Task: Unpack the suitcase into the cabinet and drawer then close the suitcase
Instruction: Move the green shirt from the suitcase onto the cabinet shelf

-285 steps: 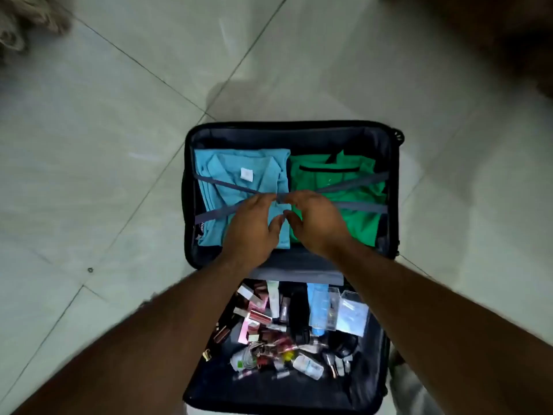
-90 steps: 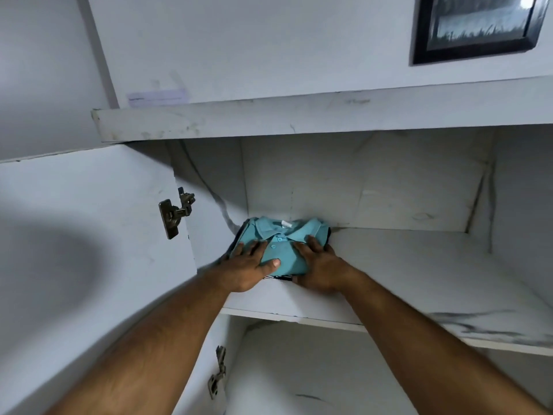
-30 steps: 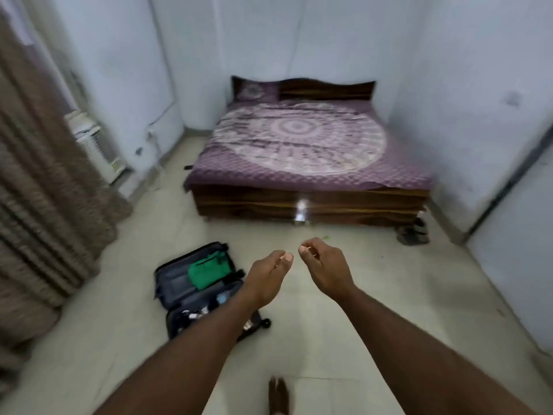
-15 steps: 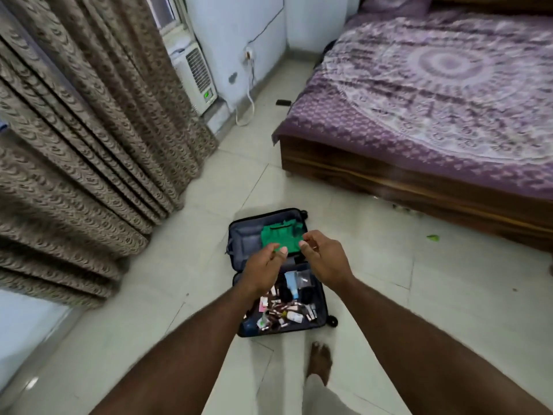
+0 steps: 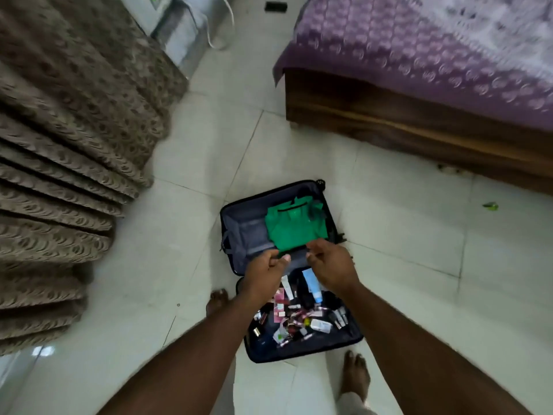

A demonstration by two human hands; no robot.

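A dark suitcase lies open on the tiled floor below me. Its far half holds a folded green shirt on the right, with bare grey lining to the left. The near half is full of several small cosmetics and bottles, among them a light blue tube. My left hand and my right hand hover side by side above the suitcase's middle, fingers loosely curled, holding nothing. The cabinet and drawer are out of view.
A bed with a purple patterned cover on a wooden frame stands at the upper right. Brown curtains hang along the left. My bare feet stand on the floor beside the suitcase's near end.
I have walked from the cabinet, where the blue shirts were left, back to the suitcase. It now lies right below my hands, which stay empty.
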